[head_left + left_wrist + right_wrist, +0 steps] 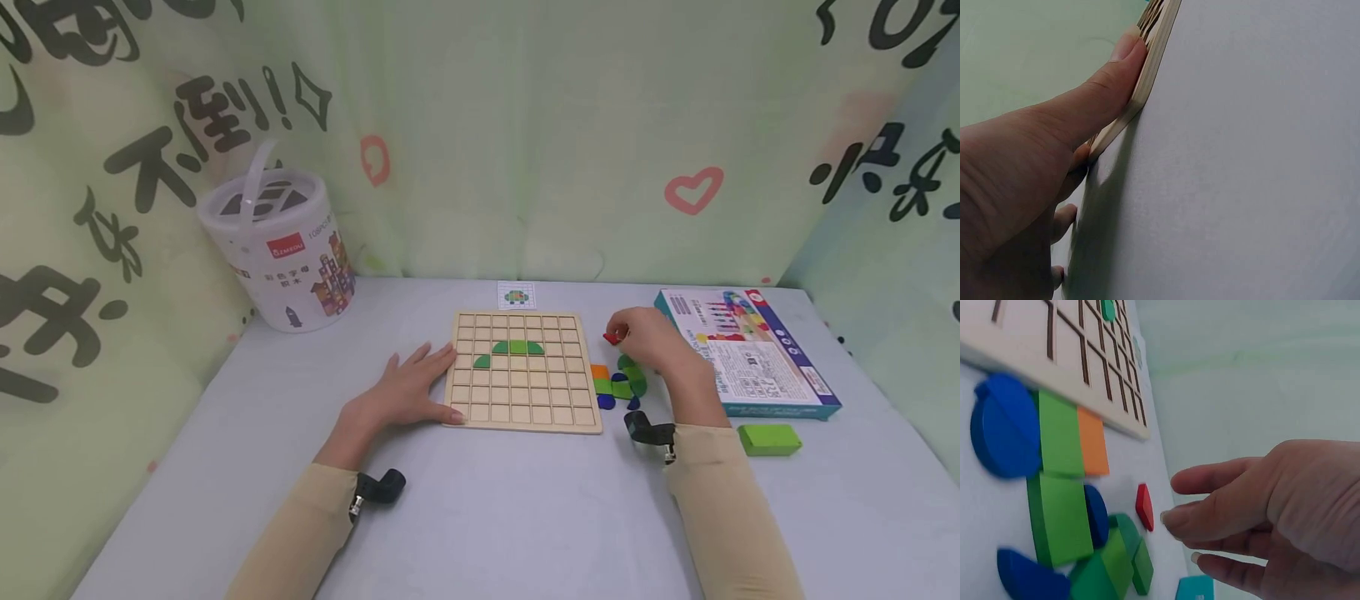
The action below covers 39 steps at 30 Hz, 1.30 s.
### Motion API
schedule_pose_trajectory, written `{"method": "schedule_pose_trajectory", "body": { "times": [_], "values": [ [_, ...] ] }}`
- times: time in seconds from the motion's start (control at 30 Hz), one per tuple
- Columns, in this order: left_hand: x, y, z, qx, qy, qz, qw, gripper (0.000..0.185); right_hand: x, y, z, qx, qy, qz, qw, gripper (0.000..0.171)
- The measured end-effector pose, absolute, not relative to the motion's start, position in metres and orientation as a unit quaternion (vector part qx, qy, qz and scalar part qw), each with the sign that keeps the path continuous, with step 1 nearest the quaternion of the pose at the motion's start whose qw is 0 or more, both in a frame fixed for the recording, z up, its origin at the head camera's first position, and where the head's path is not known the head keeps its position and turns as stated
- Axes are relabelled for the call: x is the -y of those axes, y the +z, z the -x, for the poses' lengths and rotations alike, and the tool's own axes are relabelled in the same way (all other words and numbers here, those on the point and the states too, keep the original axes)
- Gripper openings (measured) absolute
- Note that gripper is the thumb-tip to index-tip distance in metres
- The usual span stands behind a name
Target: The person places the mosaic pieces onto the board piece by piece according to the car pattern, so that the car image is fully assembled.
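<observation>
Your left hand (405,387) spread, touching grid board (540,392)'s left edge | right hand (651,337) loosely open, beside red piece (1144,507), board's right

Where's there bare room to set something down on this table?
Bare tabletop lies in front of the grid board, between the sleeves, and between the bucket and left hand. It's crowded right of the board: loose blocks, the right hand, then the flat box.

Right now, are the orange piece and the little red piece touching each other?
Apart. The right wrist view shows bare white table between the orange piece and the little red piece.
</observation>
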<state>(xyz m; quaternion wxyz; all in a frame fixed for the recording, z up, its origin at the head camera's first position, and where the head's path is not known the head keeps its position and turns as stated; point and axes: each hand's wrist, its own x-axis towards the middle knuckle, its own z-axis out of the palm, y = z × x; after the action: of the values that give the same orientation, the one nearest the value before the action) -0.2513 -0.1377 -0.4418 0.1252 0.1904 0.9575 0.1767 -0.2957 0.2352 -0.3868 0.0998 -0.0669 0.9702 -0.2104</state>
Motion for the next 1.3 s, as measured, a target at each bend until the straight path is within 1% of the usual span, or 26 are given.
{"method": "schedule_pose_trajectory", "body": {
  "times": [0.3,0.5,0.67,0.83,1.03,1.3],
  "values": [
    [0.139,-0.442,0.251,-0.959,0.175,-0.187,0.125,0.112,-0.242,-0.397,0.295,-0.974,-0.179,0.052,0.127,0.026],
    [0.138,-0.443,0.251,-0.958,0.178,-0.188,0.124,0.113,-0.247,-0.401,0.296,-0.974,-0.186,0.035,0.126,0.021],
    [0.139,-0.444,0.252,-0.957,0.18,-0.19,0.123,0.113,-0.25,-0.398,0.294,-0.974,-0.185,0.034,0.128,0.023],
    [0.139,-0.443,0.251,-0.957,0.181,-0.192,0.123,0.113,-0.245,-0.389,0.294,-0.975,-0.185,0.04,0.115,0.027],
    [0.139,-0.441,0.251,-0.957,0.178,-0.19,0.125,0.113,-0.218,-0.388,0.297,-0.966,-0.215,0.091,0.108,0.028],
    [0.139,-0.445,0.253,-0.958,0.175,-0.189,0.128,0.114,-0.163,-0.405,0.297,-0.944,-0.251,0.183,0.112,0.021]
  ]
}}
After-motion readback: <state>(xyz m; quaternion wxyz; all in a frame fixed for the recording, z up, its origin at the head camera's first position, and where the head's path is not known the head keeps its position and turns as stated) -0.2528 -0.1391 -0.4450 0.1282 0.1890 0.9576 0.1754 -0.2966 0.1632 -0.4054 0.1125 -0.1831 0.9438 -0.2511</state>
